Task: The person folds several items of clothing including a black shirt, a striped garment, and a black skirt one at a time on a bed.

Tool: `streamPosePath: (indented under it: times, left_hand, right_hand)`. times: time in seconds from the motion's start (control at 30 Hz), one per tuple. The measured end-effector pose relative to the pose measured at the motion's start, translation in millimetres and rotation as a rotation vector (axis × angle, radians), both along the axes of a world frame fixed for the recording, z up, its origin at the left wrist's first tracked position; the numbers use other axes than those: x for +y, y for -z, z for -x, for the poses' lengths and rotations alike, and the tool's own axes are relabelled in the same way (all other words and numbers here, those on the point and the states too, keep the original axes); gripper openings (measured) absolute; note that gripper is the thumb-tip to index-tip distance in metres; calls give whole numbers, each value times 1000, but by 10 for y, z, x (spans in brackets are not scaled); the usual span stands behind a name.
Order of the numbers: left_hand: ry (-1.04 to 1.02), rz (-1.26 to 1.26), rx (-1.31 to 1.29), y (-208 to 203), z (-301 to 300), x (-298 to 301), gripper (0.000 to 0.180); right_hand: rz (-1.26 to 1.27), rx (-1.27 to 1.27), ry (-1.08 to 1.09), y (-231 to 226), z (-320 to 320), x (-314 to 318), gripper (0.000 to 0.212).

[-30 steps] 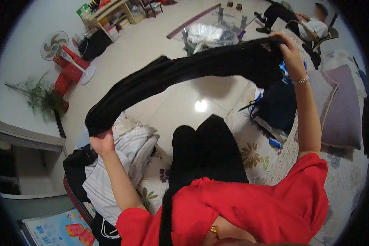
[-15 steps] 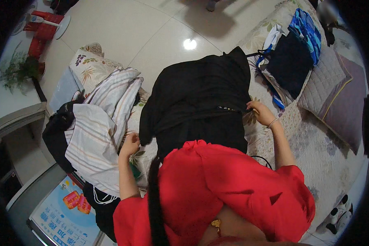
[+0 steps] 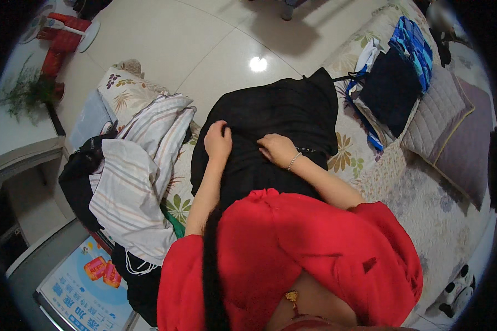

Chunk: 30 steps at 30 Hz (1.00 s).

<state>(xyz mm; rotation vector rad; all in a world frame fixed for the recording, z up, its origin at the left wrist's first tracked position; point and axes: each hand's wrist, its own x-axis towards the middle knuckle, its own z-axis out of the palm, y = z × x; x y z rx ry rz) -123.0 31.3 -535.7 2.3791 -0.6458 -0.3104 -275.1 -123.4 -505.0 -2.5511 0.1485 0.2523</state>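
Note:
A black garment [image 3: 270,107] lies spread across my lap, with a short row of small shiny trim showing beside my right wrist. My left hand [image 3: 218,142] rests on its left part, closed, fingers and thumb bent onto the cloth. Right of it, my right hand [image 3: 279,149], with a bracelet at the wrist, is also closed, its bent fingertips on the fabric near the middle. The two hands are a short gap apart. How much cloth each one grips is hard to see, black on black.
Striped light cloth [image 3: 132,187] is heaped at my left over dark clothes. On the right, a folded dark-blue garment [image 3: 392,91] lies by blue patterned cloth [image 3: 411,49]. Grey cushions [image 3: 458,138] stand farther right on the floral sofa cover [image 3: 342,151]. A potted plant [image 3: 30,91] is at far left.
Both hands have come inward from the garment's left and right edges onto its middle part. The garment stays on my lap, its folds slightly shifted.

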Motion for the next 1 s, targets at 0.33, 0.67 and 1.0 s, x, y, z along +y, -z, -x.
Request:
streamPosePath:
  times: [0.33,0.67,1.0]
  left_hand:
    - [-181,313,89,-299,-553,22,26]
    - [-236,155,-144,-582,-842,-79,27]
    - [246,283,27,-1104,-484,-464,17]
  right_hand:
    - [-995,-168,704,-230,346,-190,24]
    - [-1888,169,817,-660,706,-201,26]
    - [-1354,246,374,-524,540,-429,35]
